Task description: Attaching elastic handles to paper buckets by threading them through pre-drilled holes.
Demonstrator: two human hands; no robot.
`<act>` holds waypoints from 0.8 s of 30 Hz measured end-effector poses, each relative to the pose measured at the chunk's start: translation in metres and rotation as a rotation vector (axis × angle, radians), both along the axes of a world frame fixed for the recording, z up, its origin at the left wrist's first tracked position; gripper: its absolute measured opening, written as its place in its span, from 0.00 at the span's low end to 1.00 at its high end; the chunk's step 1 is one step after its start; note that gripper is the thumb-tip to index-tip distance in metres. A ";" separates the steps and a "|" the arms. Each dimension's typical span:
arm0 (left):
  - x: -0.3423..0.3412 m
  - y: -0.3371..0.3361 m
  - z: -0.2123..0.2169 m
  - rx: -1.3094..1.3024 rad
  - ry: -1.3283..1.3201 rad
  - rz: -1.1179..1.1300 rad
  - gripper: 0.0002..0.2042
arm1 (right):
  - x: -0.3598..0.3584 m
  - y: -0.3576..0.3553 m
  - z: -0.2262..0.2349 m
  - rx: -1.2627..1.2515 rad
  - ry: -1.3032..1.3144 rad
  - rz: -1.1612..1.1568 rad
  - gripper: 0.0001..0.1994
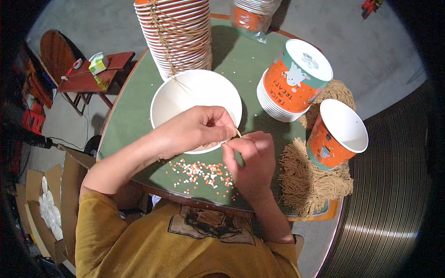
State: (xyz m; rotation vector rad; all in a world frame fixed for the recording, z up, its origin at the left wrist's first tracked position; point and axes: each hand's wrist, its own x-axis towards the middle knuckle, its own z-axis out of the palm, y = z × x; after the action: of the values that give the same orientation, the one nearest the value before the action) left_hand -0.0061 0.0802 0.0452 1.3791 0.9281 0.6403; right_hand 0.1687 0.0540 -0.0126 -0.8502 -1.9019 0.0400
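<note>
Hands (232, 139) pinch, seemingly, string (238, 133) over bucket (167, 99).

The table (134, 116) is dull green with a brown rim. The bowl (194, 99) is plain white inside. The tall stack of bowls (178, 32) shows thin red and white stripes. The two cups (296, 76) are orange with white interiors (one carries a teal band). The twine bundles (308, 180) are tan, the confetti dots (204, 173) orange and white.
</note>
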 end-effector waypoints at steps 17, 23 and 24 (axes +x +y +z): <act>-0.010 -0.001 0.003 -0.039 -0.141 -0.067 0.08 | 0.001 -0.002 0.000 0.009 0.006 0.051 0.18; -0.010 -0.001 0.005 -0.001 -0.093 -0.063 0.06 | 0.008 -0.001 -0.001 -0.152 0.020 0.122 0.15; -0.009 -0.001 0.005 0.000 -0.093 -0.064 0.06 | 0.006 -0.005 -0.001 -0.328 0.209 0.152 0.13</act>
State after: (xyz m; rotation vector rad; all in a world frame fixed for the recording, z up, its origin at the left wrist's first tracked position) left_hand -0.0154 0.0788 0.0497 1.3617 0.8064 0.6504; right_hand 0.1751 0.0494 -0.0131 -0.8778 -1.7825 0.5254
